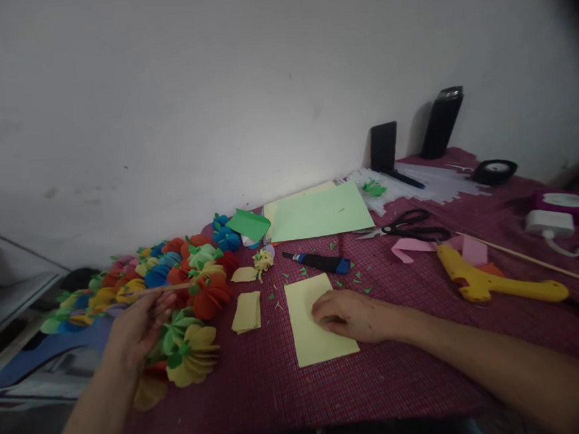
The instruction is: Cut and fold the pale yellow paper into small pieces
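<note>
My left hand (140,326) is at the left over a heap of paper flowers, its fingers closed on a thin tan stick (179,287) that points right; its exact kind is unclear. Just below that hand sits a yellow paper flower (193,355) with green bits. My right hand (344,314) rests on a sheet of pale yellow paper (312,342), fingers bent loosely with the tips on the sheet. Beyond the sheet lies a utility knife (318,261) with a black and blue handle. Small yellow paper pieces (247,312) are stacked left of the sheet.
Large light green sheets (319,214) lie at the back by the wall. Black scissors (408,224), a yellow glue gun (495,284), a long thin stick (533,258) and a white plug (549,223) are on the right. A phone (383,146) and a black bottle (442,123) stand behind.
</note>
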A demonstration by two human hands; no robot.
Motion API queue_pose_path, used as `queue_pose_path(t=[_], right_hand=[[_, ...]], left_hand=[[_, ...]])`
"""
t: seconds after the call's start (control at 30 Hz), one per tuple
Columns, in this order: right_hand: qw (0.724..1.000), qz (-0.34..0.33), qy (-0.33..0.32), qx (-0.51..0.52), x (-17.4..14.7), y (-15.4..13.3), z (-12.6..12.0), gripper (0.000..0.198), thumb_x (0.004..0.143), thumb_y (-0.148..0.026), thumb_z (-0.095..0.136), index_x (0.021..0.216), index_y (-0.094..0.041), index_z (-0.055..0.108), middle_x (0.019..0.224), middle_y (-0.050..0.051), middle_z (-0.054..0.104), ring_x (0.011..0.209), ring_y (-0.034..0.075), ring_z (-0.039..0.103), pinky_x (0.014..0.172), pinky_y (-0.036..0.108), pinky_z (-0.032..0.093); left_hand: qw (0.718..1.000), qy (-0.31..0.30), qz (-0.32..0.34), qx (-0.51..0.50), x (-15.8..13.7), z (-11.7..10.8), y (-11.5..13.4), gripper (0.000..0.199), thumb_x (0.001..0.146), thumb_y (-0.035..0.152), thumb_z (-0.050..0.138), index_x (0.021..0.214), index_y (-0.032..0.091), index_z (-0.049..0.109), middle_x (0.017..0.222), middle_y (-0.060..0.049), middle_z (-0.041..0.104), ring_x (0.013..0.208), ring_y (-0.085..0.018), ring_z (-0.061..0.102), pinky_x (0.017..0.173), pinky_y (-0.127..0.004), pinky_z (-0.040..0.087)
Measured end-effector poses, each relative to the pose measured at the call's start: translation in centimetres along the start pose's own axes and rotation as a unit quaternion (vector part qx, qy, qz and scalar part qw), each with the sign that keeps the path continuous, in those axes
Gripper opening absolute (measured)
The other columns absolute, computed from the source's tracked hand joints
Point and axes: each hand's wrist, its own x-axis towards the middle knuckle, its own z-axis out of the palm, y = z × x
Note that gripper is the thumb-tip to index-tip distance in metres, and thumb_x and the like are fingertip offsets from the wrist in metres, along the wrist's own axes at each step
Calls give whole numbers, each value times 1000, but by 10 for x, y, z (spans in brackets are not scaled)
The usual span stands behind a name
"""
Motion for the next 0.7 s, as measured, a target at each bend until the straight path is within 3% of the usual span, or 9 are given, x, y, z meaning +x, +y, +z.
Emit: queue_pose_path(t=[0.07, 0.27, 0.5, 0.7], right_hand=[[1000, -3, 0, -2, 0, -1, -1, 13, 75, -12, 43, 79, -15, 56, 83, 5, 58, 81, 14, 51, 75, 26, 38], [1000, -9, 8, 0, 1, -1, -1, 13, 76, -12, 44, 80, -14, 56, 86, 6, 59, 84, 14, 51, 77, 25, 37], [1000, -4, 4, 5, 0, -2, -1, 15, 76, -12, 43, 81, -14, 57, 86, 6, 59, 84, 14, 52, 77, 26, 37], [1000, -1, 1, 8, 1, -2, -2, 15, 76, -12, 43, 81, -14, 57, 85, 6, 59, 83, 14, 52, 75, 26, 38]], left_hand=[[1000, 10, -5, -13, 11, -4, -8, 14, 81, 6, 41, 77, 9, 54, 59, 1, 60, 47, -5, 57, 38, -8, 42], [998, 12, -61, -19, 18, -1, -32, 11, 79, 5, 44, 76, 9, 54, 62, -4, 63, 50, -8, 60, 40, -11, 46], [993, -12, -116, 33, 4, -6, -21, 8, 76, 15, 52, 77, 8, 56, 60, -3, 61, 42, -7, 56, 30, -11, 39], [996, 17, -48, 69, -37, 5, -14, 14, 73, 26, 55, 71, 12, 56, 55, 1, 58, 30, -3, 42, 24, -12, 26]])
